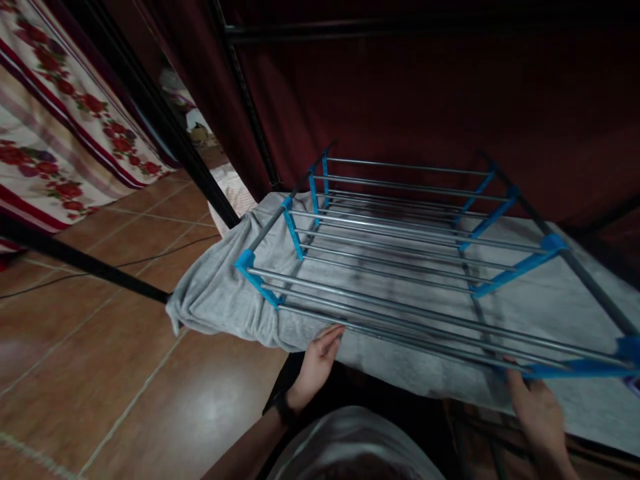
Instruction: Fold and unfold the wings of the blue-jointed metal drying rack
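A metal rack (pixel 400 267) with silver rods and blue plastic side pieces lies on a grey cloth (pixel 220 293) spread over a raised surface. My left hand (pixel 317 363) reaches up to the rack's near edge, fingers curled against the front rod and the cloth. My right hand (pixel 535 410) is at the near right, its fingers up against the blue side piece (pixel 580 367) and partly hidden behind it.
A dark red curtain (pixel 450 100) hangs behind the rack, framed by black metal poles (pixel 150 107). A brown tiled floor (pixel 100 347) lies to the left, with a floral fabric (pixel 55 133) at the far left and a thin cable on the tiles.
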A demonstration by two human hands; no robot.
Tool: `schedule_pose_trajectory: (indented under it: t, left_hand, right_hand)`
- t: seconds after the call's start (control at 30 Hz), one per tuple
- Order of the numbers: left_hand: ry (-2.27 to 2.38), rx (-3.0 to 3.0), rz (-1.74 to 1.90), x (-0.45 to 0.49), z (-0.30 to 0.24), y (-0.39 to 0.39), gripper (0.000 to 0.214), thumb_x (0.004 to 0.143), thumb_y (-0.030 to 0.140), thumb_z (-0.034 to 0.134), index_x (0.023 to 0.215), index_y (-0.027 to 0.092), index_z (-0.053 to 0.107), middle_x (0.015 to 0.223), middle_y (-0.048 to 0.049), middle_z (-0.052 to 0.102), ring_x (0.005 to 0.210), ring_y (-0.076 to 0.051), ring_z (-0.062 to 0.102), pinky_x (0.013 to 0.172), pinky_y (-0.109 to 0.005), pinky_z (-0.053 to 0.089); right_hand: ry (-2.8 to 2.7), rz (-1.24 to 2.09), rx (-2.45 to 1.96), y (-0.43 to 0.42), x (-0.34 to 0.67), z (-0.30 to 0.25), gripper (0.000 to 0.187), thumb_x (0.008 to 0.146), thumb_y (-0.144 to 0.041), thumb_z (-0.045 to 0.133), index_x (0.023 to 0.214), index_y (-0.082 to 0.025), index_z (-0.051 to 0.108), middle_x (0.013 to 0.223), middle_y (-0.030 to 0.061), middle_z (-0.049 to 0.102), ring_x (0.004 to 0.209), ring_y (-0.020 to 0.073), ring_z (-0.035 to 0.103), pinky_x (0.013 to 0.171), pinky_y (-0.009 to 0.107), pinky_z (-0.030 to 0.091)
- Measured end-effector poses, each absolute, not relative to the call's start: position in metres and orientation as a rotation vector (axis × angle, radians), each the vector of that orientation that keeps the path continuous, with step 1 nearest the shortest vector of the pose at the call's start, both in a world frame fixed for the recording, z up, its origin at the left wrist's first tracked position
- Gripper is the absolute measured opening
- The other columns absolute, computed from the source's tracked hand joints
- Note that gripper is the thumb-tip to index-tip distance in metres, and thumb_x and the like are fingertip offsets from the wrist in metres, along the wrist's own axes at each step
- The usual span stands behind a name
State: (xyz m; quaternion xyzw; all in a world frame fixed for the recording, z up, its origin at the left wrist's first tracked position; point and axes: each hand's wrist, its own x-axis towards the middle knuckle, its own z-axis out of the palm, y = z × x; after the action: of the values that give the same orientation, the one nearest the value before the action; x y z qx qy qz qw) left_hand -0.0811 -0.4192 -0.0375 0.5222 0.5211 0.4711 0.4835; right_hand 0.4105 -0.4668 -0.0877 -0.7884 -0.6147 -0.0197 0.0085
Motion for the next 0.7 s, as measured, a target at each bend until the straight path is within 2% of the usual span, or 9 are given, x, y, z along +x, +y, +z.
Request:
schedule_pose_trajectory:
  t: [0.07,0.17,0.23,0.33,0.47,0.6,0.7]
  left_hand:
    - [1.155,0.737,1.34,-0.069,-0.029,-0.414,0.022,0.087,0.037,0.078,0.101,0.02,0.079,0.111,-0.0097,0.078,0.113,-0.025,0.072,0.113,-0.043,0.05]
    - [0.941,0.159,1.503,-0.053,-0.019,-0.4,0.031,0.075,0.037,0.091,0.088,0.018,0.071,0.093,-0.0061,0.077,0.092,-0.02,0.075,0.099,-0.038,0.058]
    - [0.922,-0.016,1.528,-0.046,-0.016,-0.391,0.036,0.072,0.037,0.093,0.085,0.018,0.066,0.086,-0.0048,0.076,0.078,-0.016,0.073,0.081,-0.029,0.061]
    - [0.975,-0.071,1.548,-0.041,-0.015,-0.385,0.039,0.071,0.039,0.093,0.085,0.018,0.063,0.079,-0.0022,0.074,0.066,-0.012,0.069,0.061,-0.021,0.055]
    - [0.998,0.043,1.532,-0.045,-0.015,-0.391,0.038,0.07,0.036,0.094,0.083,0.017,0.063,0.081,-0.0027,0.076,0.069,-0.012,0.071,0.066,-0.023,0.057]
    - [0.997,0.087,1.46,-0.054,-0.012,-0.395,0.034,0.067,0.029,0.093,0.079,0.016,0.064,0.084,-0.0055,0.077,0.073,-0.015,0.073,0.073,-0.026,0.06]
    - [1.023,0.168,1.433,-0.056,-0.009,-0.391,0.03,0.073,0.032,0.091,0.081,0.015,0.067,0.087,-0.0093,0.078,0.078,-0.017,0.074,0.075,-0.028,0.062]
  right_hand:
    - [-2.035,-0.151,-2.48,-0.468,0.411,-0.09,0.053,0.095,-0.023,0.034,0.134,-0.012,0.067,0.092,0.0193,0.064,0.075,0.0329,0.067,0.066,0.04,0.05]
    - [-2.106,-0.237,-2.464,-0.469,0.412,-0.091,0.051,0.098,-0.024,0.033,0.136,-0.011,0.064,0.09,0.0185,0.064,0.074,0.0318,0.067,0.066,0.039,0.051]
    - [-2.129,-0.27,-2.443,-0.468,0.412,-0.09,0.049,0.099,-0.023,0.032,0.134,-0.008,0.064,0.087,0.0183,0.063,0.074,0.0319,0.067,0.065,0.038,0.051]
    - [-2.138,-0.327,-2.435,-0.468,0.411,-0.089,0.048,0.1,-0.021,0.029,0.128,-0.003,0.064,0.082,0.0181,0.063,0.073,0.0319,0.067,0.065,0.038,0.05]
    - [-2.174,-0.408,-2.399,-0.468,0.412,-0.089,0.051,0.101,-0.016,0.024,0.13,0.001,0.062,0.084,0.0208,0.064,0.073,0.0325,0.068,0.066,0.039,0.051]
    - [-2.174,-0.398,-2.443,-0.469,0.413,-0.09,0.05,0.101,-0.018,0.027,0.135,-0.001,0.061,0.081,0.0195,0.065,0.067,0.0316,0.068,0.064,0.039,0.051]
    - [-2.158,-0.367,-2.413,-0.468,0.414,-0.09,0.051,0.099,-0.016,0.027,0.135,-0.001,0.06,0.082,0.02,0.065,0.067,0.0316,0.068,0.064,0.04,0.051]
